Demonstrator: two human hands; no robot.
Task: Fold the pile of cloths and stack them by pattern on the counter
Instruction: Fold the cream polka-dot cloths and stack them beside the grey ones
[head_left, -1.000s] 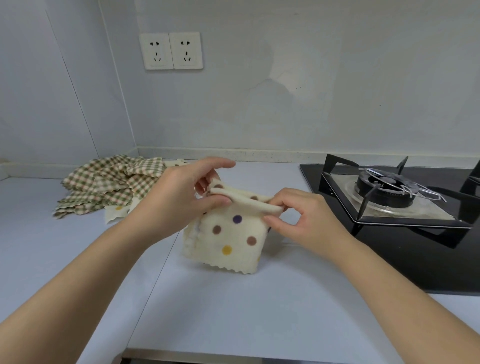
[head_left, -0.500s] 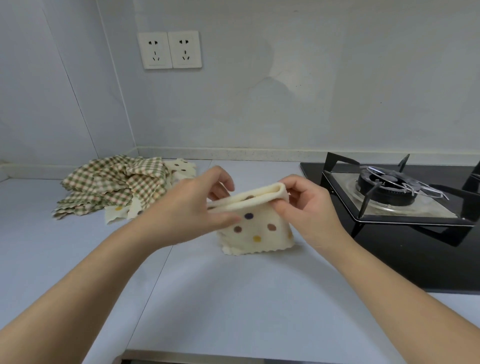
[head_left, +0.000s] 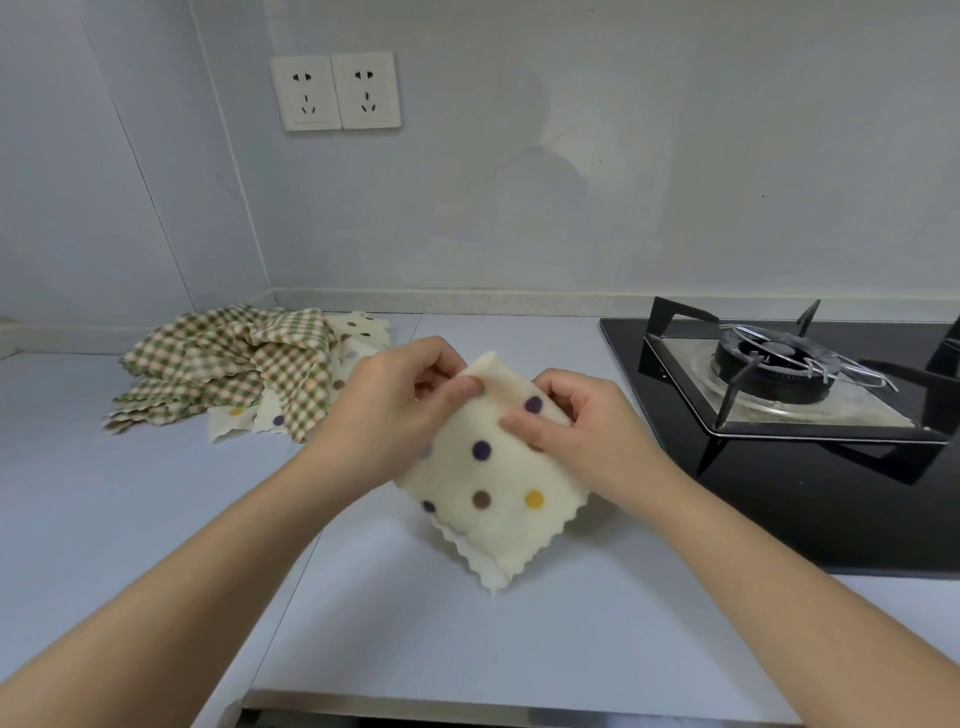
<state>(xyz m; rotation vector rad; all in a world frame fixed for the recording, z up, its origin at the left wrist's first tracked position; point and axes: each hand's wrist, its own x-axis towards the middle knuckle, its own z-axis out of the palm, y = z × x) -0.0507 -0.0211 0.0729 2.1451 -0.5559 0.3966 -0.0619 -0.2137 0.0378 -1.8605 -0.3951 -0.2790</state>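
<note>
Dotted cloth (head_left: 498, 478), cream with purple, brown and yellow spots, is held up over the middle of the pale counter (head_left: 467, 639), a little way in from a strip of bare metal (head_left: 467, 701) along the near edge. It is folded, with scalloped edges lying in layers at its lowest corner. It hangs like a diamond. That corner reaches down to the counter, though I cannot tell whether it touches.

Both bare forearms come in from the near side. The left hand (head_left: 395, 410) pinches the top corner between thumb and fingertips. The right hand (head_left: 582, 431) grips the upper right edge, thumb laid across the front by a purple spot and fingers curled behind.

Further back on the left, near the corner of the walls, lies the pile of cloths (head_left: 223, 369), loose and rumpled. Green-and-tan checked ones lie on top, and more cream spotted pieces (head_left: 358, 332) poke out from under them at the back and front. The pile sits apart from the held cloth.

To the right is a black glass hob (head_left: 779, 493) set into the counter, with a gas burner (head_left: 774, 364) inside a black pan support (head_left: 675, 322).

Behind it all rises the pale wall (head_left: 623, 182), carrying two white sockets (head_left: 340, 91) side by side above the pile.
</note>
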